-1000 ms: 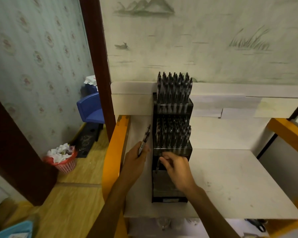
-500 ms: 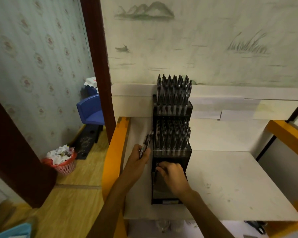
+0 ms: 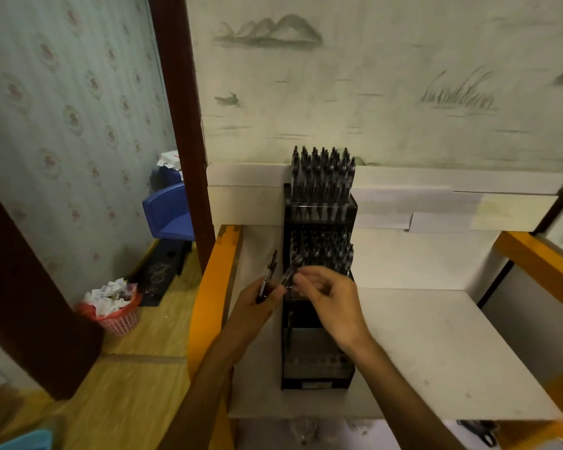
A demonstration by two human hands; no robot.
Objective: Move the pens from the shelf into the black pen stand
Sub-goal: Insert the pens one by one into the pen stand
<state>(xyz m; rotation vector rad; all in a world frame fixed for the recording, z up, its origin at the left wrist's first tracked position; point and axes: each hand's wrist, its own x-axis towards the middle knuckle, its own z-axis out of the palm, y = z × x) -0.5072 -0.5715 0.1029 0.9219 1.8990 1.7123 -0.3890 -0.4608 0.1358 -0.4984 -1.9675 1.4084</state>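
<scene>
Two pens are in your hands just left of the black pen stand (image 3: 319, 319): your left hand (image 3: 257, 306) grips one pen (image 3: 267, 277) upright by its lower barrel, and your right hand (image 3: 332, 300) pinches a second pen (image 3: 290, 271) at the stand's middle tier, fingers curled round it. Both should be light, stiff and a little slick, so hold mid-barrel and lower each straight into a free slot.

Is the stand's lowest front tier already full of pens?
No, the pen stand's lowest front tier shows mostly bare holes, with about one pen standing there.
</scene>
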